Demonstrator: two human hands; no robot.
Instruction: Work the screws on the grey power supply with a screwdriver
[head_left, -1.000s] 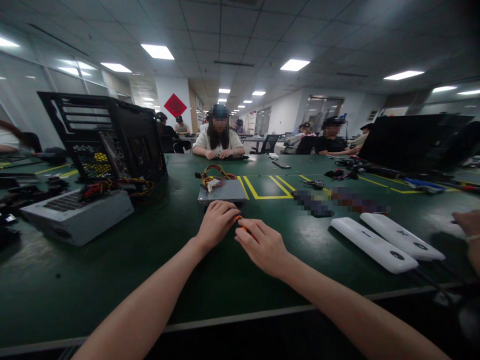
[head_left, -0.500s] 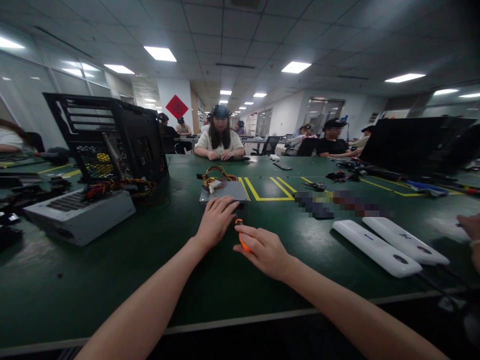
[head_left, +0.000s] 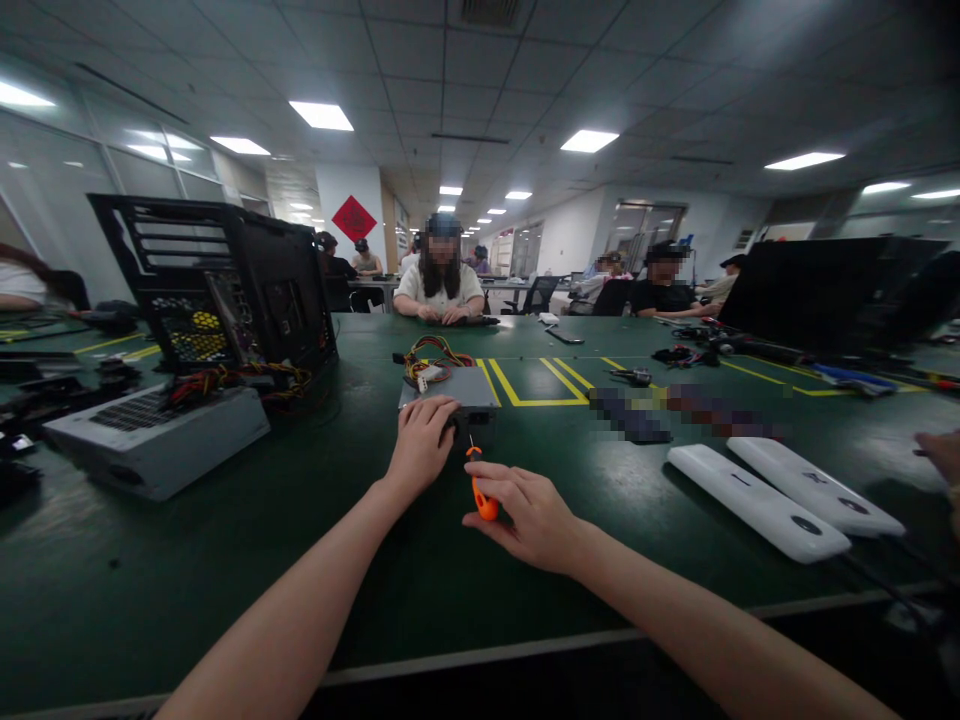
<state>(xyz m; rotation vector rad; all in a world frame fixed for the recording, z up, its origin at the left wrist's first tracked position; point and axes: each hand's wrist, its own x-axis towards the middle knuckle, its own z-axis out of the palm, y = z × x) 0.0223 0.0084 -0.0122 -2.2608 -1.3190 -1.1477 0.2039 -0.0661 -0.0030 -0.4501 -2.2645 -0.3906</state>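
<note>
A grey computer power supply [head_left: 465,382] with a bundle of coloured cables [head_left: 435,352] on top sits on the green table in front of me. My left hand [head_left: 424,440] grips its near left corner, fingers bent over the edge and hiding part of the near face. In my right hand [head_left: 525,505] is a screwdriver [head_left: 486,502] with an orange and black handle, held between thumb and fingers. Its thin shaft points away from me at the power supply's near face, and the tip appears just short of that face.
To the left, a second power supply [head_left: 161,440] lies before an open black computer case [head_left: 277,280]. Two white devices [head_left: 757,500] with cables lie at the right, near a person's hand [head_left: 941,460]. Across the table sits a person [head_left: 439,285]. Loose tools [head_left: 634,376] lie farther back.
My right hand has drawn the screwdriver back towards me, so its shaft now shows. My left hand has slid left on the power supply, uncovering more of the near face.
</note>
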